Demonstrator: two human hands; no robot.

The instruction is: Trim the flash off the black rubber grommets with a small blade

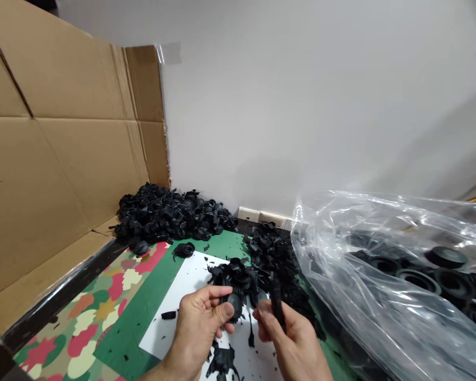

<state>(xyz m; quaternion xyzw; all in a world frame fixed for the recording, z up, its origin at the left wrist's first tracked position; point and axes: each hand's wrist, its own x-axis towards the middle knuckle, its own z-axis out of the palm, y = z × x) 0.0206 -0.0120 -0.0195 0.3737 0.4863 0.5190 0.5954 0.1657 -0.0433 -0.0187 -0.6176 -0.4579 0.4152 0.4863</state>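
My left hand (pixel 201 323) pinches a round black rubber cap (pixel 234 306) between thumb and fingers. Close beside it, my right hand (pixel 289 338) is closed around a slim black-handled tool (pixel 276 304), which leans up past the thumb; its working end cannot be made out. Just beyond both hands lies a small heap of ribbed black rubber parts (pixel 240 275). Under the hands is a white sheet (pixel 158 333) strewn with black scraps, and a larger torn clump of black trimmings (pixel 222 361) sits at the near side.
A big pile of ribbed black parts (pixel 174 214) rests against the wall, with one stray part (pixel 183 250) before it. Black shavings (pixel 273 254) heap at centre right. A clear plastic bag (pixel 333 296) holds black rubber parts at right. Tall cardboard (pixel 71 148) borders the left.
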